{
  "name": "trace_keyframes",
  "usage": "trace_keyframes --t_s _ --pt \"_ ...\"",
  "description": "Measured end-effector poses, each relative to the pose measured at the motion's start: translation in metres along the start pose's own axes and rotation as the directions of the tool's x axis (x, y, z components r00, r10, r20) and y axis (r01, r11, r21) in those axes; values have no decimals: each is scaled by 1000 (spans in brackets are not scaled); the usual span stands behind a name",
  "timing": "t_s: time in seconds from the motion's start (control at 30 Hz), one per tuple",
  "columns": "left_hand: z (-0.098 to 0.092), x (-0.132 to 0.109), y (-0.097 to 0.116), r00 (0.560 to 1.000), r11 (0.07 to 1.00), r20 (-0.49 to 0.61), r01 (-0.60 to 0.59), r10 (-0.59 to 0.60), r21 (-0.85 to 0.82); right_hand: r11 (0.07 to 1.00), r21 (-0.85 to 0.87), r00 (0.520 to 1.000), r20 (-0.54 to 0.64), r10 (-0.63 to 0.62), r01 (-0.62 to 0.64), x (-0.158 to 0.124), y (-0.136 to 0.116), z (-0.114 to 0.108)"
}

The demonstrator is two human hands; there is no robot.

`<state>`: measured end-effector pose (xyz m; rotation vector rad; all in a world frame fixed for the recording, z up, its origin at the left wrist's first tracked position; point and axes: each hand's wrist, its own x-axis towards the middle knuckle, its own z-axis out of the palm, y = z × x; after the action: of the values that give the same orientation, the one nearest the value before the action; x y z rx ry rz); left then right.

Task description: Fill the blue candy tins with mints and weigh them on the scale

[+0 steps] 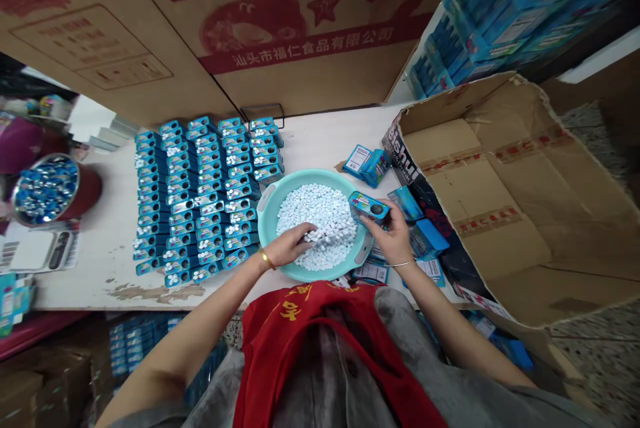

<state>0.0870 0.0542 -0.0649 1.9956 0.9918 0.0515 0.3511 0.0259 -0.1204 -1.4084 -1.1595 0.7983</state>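
A teal basin [270, 196] full of small white candies [320, 205] stands in front of me on the table. My left hand [293, 245] reaches into it, fingers curled around some of the candies; the fingertips are partly hidden among them. At the basin's right rim, my right hand [393, 235] grips a small blue candy box [369, 205], tilted, with a dark round hole in its top face. More blue boxes [370, 165] lie loosely to the right, some beneath my right forearm. Left of the basin stand several rows of blue boxes [207, 198], many with white candies at their holes.
An open cardboard carton [500, 195] takes up the right side. Large cardboard boxes [300, 35] wall off the back, with stacked blue packs [500, 21] at the back right. A red pot [87, 188] of shiny blue-wrapped pieces and a white scale [35, 251] are at far left.
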Motion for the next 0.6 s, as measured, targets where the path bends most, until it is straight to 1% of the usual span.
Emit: trace_keyframes --t_s 0.07,0.13,0.2,0.27,0.33,0.43,0.5,0.6 --pt "-23 -10 14 999 999 -27 -31 32 43 989 -110 995 39 -96 100 -2 -1 1" --pt "-43 -15 31 999 992 -15 -49 51 118 959 -191 975 113 -189 208 -3 -3 4" --pt "-57 -14 49 998 976 23 -61 57 208 928 -227 946 201 -253 296 -5 -5 8" --pt "-66 -9 66 996 948 72 -66 46 310 905 -237 920 268 -288 352 -8 -7 13" --pt "-70 -2 83 993 904 118 -47 -3 424 890 -245 902 302 -307 385 -11 -8 19" --pt "-71 6 108 974 820 165 33 -154 572 876 -245 886 326 -330 416 -16 -9 25" --pt "-68 9 126 956 761 171 74 -238 645 875 -236 880 338 -333 422 -19 -8 28" --pt "-63 8 152 944 673 164 77 -287 736 880 -229 880 345 -326 415 -21 -6 30"
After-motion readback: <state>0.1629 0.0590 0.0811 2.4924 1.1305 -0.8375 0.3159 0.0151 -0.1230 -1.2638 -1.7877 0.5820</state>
